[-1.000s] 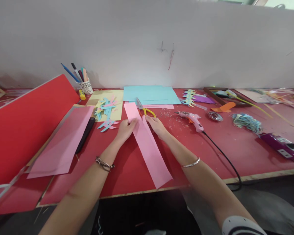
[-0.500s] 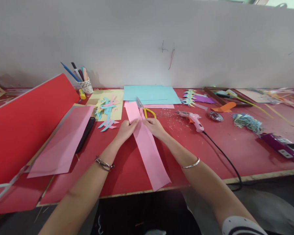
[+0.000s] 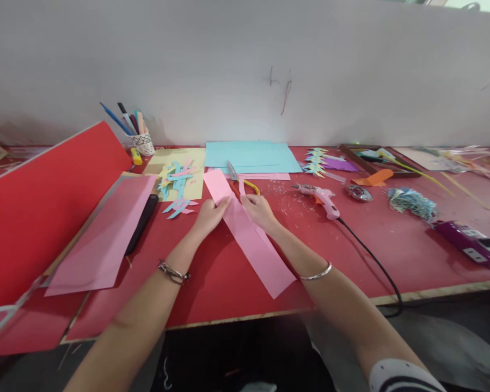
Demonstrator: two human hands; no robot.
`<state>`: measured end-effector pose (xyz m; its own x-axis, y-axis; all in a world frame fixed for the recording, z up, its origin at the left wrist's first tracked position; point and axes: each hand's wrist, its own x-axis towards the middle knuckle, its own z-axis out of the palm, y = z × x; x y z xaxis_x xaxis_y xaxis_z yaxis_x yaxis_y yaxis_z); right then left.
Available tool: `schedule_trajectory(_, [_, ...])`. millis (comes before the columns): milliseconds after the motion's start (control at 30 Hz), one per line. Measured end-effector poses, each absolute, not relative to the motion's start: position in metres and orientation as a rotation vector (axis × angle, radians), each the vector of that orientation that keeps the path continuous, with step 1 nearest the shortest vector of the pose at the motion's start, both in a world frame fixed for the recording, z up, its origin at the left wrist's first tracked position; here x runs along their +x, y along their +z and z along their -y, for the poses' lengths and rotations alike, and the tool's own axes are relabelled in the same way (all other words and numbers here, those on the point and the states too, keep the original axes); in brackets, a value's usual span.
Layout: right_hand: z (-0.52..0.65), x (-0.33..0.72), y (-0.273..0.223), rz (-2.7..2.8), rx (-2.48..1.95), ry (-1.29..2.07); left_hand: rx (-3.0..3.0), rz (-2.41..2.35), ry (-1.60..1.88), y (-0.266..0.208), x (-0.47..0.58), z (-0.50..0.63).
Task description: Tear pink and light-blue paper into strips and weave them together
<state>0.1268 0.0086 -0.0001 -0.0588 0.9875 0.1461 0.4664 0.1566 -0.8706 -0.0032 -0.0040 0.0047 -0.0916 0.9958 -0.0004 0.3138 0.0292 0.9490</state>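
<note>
A long sheet of pink paper (image 3: 256, 253) slants across the front of the red table. My left hand (image 3: 210, 215) pinches its left edge near the far end. On the other side, my right hand (image 3: 259, 211) is closed on a narrow pink strip (image 3: 242, 188), parted from the sheet at the far end; lower down my fingers hide the join. Just beyond my hands lie scissors (image 3: 232, 171) with yellow and orange handles, partly covered by the paper. Left of my left hand are cut blue, pink and yellow paper pieces (image 3: 180, 182).
A pink glue gun (image 3: 319, 197) with a black cord lies to the right, near a purple power strip (image 3: 469, 239). Blue sheets (image 3: 249, 155) rest by the wall. At left are a red board (image 3: 53, 212), pink paper (image 3: 106, 239) and a pen cup (image 3: 142, 142).
The strip has come further apart from the sheet at its far end. The sheet's near end has swung right, and more of the scissors' handles shows.
</note>
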Motion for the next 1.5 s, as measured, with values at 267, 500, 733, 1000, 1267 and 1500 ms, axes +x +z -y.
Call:
schedule_trajectory(267, [-0.0092, 0.1271, 0.0008, 1.633, -1.379, 0.782, 1.44, -1.436, 0.989, 0.0073, -0.0032, 0.0067])
schedule_trajectory(500, [-0.0079, 0.1263, -0.0005, 1.716, -1.347, 0.825, 1.432, -1.539, 1.066, 0.0075, -0.0013, 0.0065])
schedule_trajectory(733, [-0.0087, 0.1239, -0.001, 1.659, -1.394, 0.803, 1.433, -1.588, 1.118, 0.0055, 0.0004, 0.0046])
schedule_trajectory(1000, [-0.0096, 0.1248, -0.0019, 1.581, -1.431, 0.83, 1.451, -1.51, 1.055, 0.0048, 0.0025, 0.0073])
schedule_trajectory(1267, [-0.0077, 0.1252, 0.0021, 1.691, -1.406, 0.837, 1.428, -1.58, 1.129, 0.0039, 0.0012, 0.0054])
schedule_trajectory(1500, [-0.0076, 0.1241, -0.0002, 1.647, -1.446, 0.8, 1.414, -1.594, 1.165, 0.0056, 0.0019, 0.0052])
